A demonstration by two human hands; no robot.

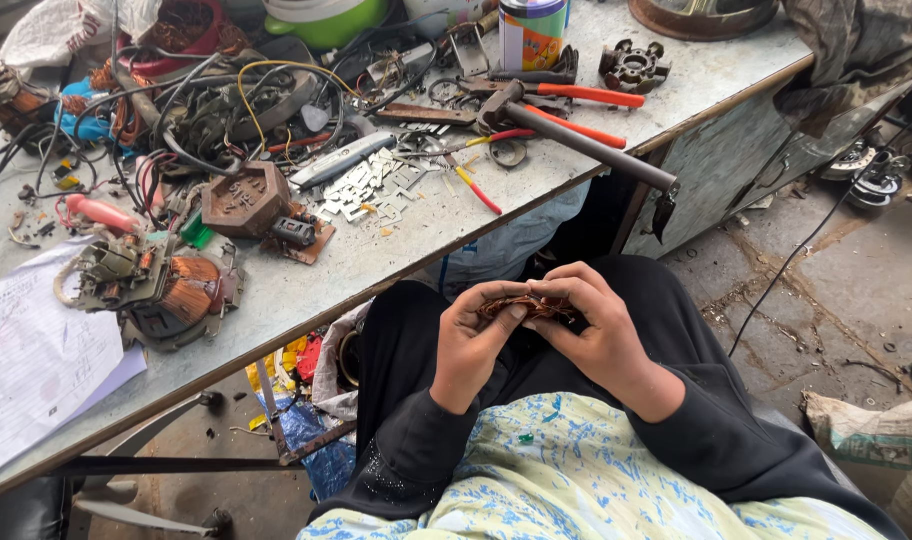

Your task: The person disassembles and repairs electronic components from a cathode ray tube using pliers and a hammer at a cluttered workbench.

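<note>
Head view: we hold copper wire bundle [524, 306] over lap, below table [396, 262] edge. Left hand [473, 340] and right hand [588, 325] fingers clamped on it. Better work slowly, keep grip close, pull strands gently.

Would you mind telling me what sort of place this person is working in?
Probably a small electrical motor repair workshop. The workbench carries a copper-wound stator, a hammer and tangled wires. Both hands, left hand and right hand, hold a small copper coil over the lap.

Soft even daylight, faint shadows, sharp focus
</note>
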